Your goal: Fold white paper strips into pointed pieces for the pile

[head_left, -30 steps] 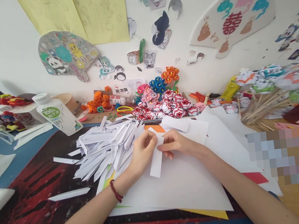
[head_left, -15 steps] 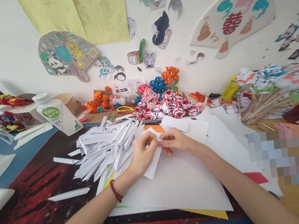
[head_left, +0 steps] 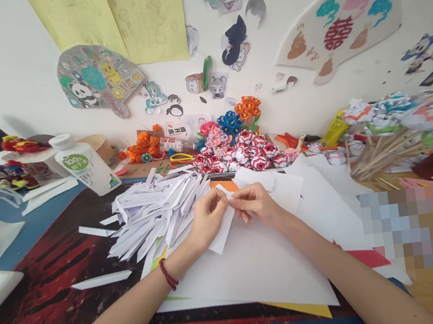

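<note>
A narrow white paper strip [head_left: 222,236] is pinched between both hands over the large white sheets [head_left: 261,267]. My left hand [head_left: 211,212] grips its left edge with thumb and fingers. Close against it, my right hand [head_left: 254,204] pinches the strip near its upper end; the two sets of fingertips nearly meet. Left of my hands lies a heap of folded white paper strips [head_left: 159,208]. One folded strip [head_left: 102,280] rests apart on the dark red and black mat [head_left: 59,265].
A white glue bottle [head_left: 85,165] stands at the back left. Red and white paper flowers [head_left: 250,150] line the back, near orange and blue ones. Wooden sticks [head_left: 381,155] with paper flowers lie at the right, beside a blurred patch.
The strip looks narrower between my hands, its right side folded over. Both hands have barely moved. More of the red piece at the right shows.
</note>
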The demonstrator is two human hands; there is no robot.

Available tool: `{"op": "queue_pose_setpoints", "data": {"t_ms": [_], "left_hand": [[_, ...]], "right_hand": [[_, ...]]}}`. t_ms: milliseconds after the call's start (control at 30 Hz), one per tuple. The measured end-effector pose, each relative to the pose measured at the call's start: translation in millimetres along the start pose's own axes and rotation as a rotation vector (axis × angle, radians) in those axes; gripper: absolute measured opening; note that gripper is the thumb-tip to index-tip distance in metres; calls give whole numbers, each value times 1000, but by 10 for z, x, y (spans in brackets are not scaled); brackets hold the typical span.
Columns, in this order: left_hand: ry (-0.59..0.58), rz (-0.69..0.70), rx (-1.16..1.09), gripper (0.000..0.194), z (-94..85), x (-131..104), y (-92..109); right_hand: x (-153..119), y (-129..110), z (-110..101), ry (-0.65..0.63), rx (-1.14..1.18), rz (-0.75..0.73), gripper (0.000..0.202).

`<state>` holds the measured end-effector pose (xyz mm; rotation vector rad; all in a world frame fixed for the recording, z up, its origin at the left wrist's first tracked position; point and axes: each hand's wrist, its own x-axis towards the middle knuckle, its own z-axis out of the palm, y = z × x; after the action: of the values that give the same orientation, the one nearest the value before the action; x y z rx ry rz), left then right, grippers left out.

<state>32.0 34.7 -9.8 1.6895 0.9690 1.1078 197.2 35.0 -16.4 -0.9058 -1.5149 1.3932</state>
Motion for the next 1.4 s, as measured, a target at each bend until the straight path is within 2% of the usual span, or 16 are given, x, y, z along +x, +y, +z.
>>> {"op": "queue_pose_setpoints", "data": {"t_ms": [167, 467, 633, 867, 1033, 1100, 1200, 1400], "left_hand": [[-4, -10, 32, 19, 4, -10, -7], [-86, 5, 22, 13, 25, -36, 24], [-101, 0, 18, 11, 22, -36, 22], [-109, 3, 39, 10, 20, -40, 8], [-57, 18, 76, 11, 17, -50, 12], [5, 36, 123, 12, 15, -56, 25], [54, 21, 200, 12, 24, -69, 50], [-85, 25, 288, 22, 75, -112, 74]], "right_hand": [[15, -19, -66, 65, 32, 3, 30], [20, -167, -329, 273, 29, -14, 24], [-6, -202, -439, 334, 38, -35, 20], [-18, -236, -523, 399, 32, -37, 17], [-2, -229, -610, 520, 58, -75, 14], [-3, -229, -598, 521, 46, -81, 14], [-21, -254, -472, 429, -22, -66, 18], [-80, -375, -141, 301, -186, -54, 24]]}}
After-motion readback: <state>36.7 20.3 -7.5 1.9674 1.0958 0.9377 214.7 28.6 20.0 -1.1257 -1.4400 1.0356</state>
